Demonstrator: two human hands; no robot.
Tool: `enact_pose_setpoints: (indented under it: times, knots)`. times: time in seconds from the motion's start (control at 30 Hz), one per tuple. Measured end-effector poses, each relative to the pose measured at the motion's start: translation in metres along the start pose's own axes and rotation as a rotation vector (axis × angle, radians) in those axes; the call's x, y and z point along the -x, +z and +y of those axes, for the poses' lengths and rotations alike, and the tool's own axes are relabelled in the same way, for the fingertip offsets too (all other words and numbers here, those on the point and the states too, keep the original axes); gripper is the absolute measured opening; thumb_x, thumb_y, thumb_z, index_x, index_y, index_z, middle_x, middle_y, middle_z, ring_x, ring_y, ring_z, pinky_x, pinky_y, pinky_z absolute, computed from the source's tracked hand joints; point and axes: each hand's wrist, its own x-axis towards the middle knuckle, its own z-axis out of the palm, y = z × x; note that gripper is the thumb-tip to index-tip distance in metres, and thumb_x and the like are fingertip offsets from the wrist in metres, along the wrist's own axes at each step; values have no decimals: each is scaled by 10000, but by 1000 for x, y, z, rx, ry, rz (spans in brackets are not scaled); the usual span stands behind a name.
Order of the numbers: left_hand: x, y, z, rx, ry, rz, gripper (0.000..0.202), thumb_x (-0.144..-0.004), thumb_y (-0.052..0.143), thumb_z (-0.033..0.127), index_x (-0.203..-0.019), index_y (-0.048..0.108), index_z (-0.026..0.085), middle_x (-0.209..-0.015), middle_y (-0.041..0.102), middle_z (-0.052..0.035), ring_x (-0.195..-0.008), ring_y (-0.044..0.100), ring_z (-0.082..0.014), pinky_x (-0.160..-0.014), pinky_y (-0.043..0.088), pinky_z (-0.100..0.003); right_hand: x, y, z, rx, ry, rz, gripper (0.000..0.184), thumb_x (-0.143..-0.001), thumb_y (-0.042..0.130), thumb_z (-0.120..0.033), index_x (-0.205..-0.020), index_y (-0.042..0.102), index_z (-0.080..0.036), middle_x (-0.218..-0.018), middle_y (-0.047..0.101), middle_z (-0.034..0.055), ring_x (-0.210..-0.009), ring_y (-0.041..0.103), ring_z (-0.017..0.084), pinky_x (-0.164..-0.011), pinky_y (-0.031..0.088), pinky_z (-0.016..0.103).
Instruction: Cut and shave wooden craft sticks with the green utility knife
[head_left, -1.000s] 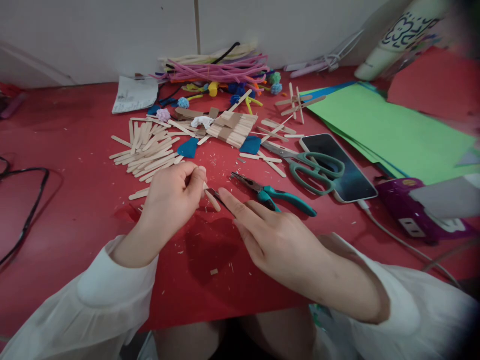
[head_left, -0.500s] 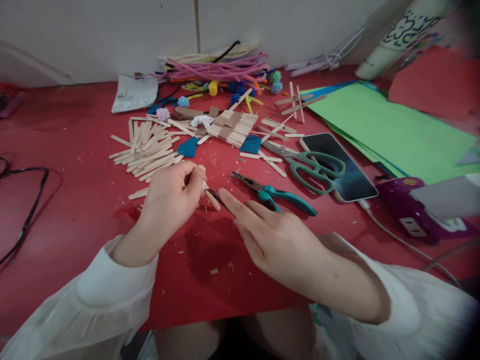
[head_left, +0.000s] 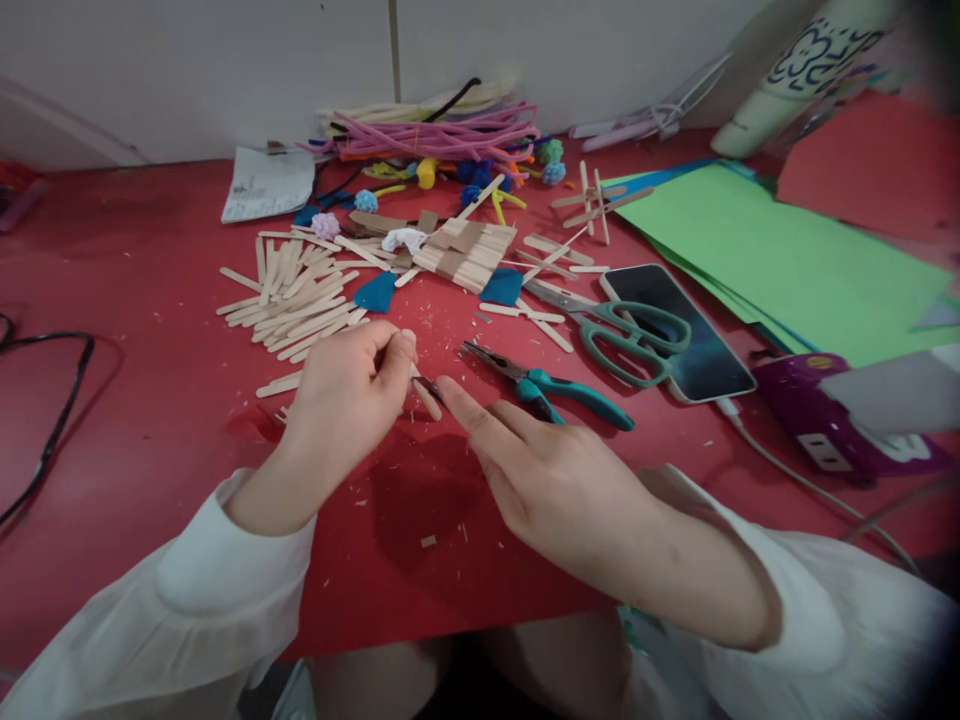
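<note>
Left hand (head_left: 349, 400)'s pinching a wooden stick (head_left: 428, 402) over the worktop (head_left: 390, 600), right hand (head_left: 540, 470)'s gripping a dark blade (head_left: 427, 386) right by it. Stick's probably super light and stiff but splinter-prone, so I'd hold the far end, clear of the blade.

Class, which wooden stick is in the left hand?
The stick jutting from the pinching left hand, beside the dark blade in the right hand; no other visible stick is held.
</note>
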Motion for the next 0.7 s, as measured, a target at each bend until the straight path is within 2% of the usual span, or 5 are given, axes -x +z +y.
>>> enact_pose_setpoints:
  times: [0.23, 0.4, 0.57, 0.7]
  knots:
    - [0, 0, 2, -16, 50, 1, 316, -857, 411, 288, -576, 520, 190, -450, 534, 30, -405, 480, -89, -489, 354, -222, -3, -3, -4, 148, -45, 0, 592, -786, 348, -39, -1376, 384, -43, -794, 655, 102, -424, 498, 126, -362, 337, 253]
    - [0, 1, 0, -44, 86, 12, 330, -861, 399, 298, -568, 507, 189, -463, 528, 23, -434, 485, -96, -496, 348, -225, -4, -5, -7, 235, -67, 79, 620, -715, 349, -3, -1322, 474, -45, -723, 645, 83, -386, 480, 117, -321, 292, 247]
    - [1, 2, -2, -49, 73, 0, 328, -860, 399, 308, -575, 515, 192, -457, 515, 22, -420, 467, -96, -478, 334, -230, -3, -8, -11, 323, -100, 104, 595, -731, 373, -9, -1310, 496, -59, -672, 620, 67, -445, 535, 135, -301, 242, 233]
    - [0, 2, -4, -48, 54, -3, 332, -862, 402, 337, -588, 519, 192, -488, 541, 14, -437, 477, -101, -471, 326, -231, -2, -12, -13, 384, -87, 119, 576, -749, 376, -23, -1297, 525, -116, -678, 625, 59, -485, 568, 153, -317, 250, 237]
